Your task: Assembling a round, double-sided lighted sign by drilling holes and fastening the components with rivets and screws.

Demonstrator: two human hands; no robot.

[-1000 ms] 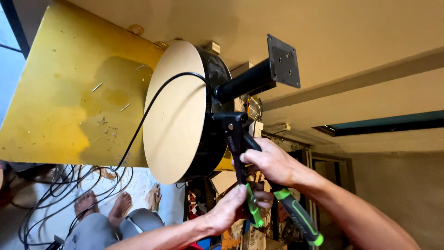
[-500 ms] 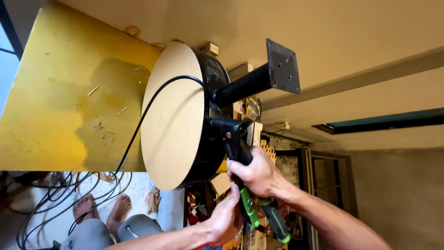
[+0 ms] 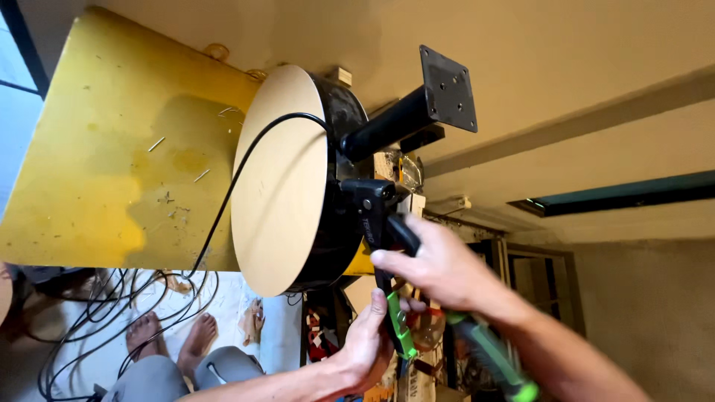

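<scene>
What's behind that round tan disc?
Behind the tan disc sits a black drum rim with a black post and square plate. A black tool head presses against it. The drum's inside is hidden.

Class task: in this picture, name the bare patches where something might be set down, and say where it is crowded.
Free: the yellow panel left of the round disc. Crowded: behind the disc, where both hands, left hand and right hand, grip the green-handled tool; cables below.

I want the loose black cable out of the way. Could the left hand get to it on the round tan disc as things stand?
Probably not right away: the left hand is wrapped round the green-handled tool, and the black cable lies across the tan disc above it. The path itself looks open.
</scene>
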